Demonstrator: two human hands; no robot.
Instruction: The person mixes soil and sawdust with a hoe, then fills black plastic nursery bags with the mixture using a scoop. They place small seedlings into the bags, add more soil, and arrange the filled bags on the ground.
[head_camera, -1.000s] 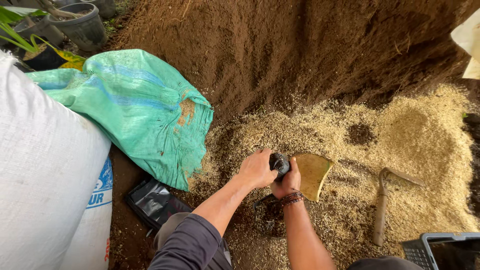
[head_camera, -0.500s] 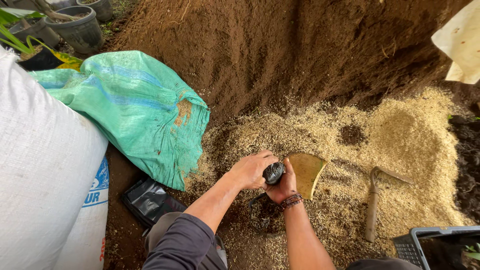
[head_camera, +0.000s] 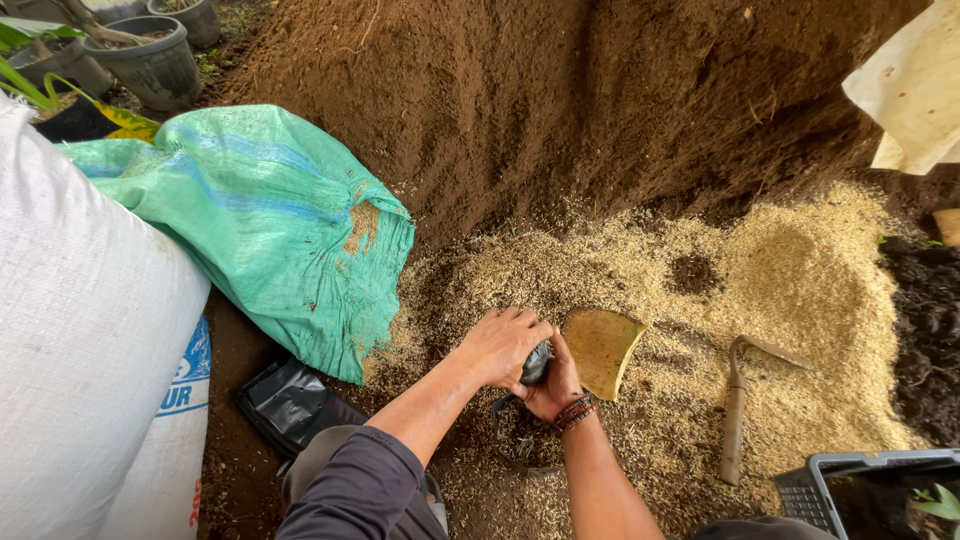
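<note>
Soil heap (head_camera: 560, 110): dark brown, filling the upper middle of the frame and sloping down toward the centre.

White sack (head_camera: 80, 340): standing at the left edge, bulging, running from mid-height to the bottom.

Husk pile (head_camera: 800, 290): pale yellow, spreading across the centre and right, meeting the foot of the soil.

Green sack (head_camera: 270, 220): lying slumped in the upper left, leaning against the white sack, its open end resting on the husks.

Pots (head_camera: 150, 60): grey, sitting in the upper left corner behind the green sack.

Crate (head_camera: 850, 480): grey plastic, showing in the lower right corner.

Black bags (head_camera: 290, 400): a flat stack lying lower left, below the green sack.

Hoe (head_camera: 740, 400): short wooden handle, lying on the husks right of centre, well apart from the hands.

Scoop (head_camera: 600, 350): flat, yellowish, sitting just right of the right hand, touching it.

Left hand (head_camera: 500, 345): at lower centre, fingers curling down over the top of the small black bag.

Right hand (head_camera: 552, 388): just below and right of the left, gripping the same bag from underneath, a beaded band on the wrist.

Small black bag (head_camera: 536, 362): being pinched between both hands, mostly hidden, over a dark hollow in the husks.
</note>
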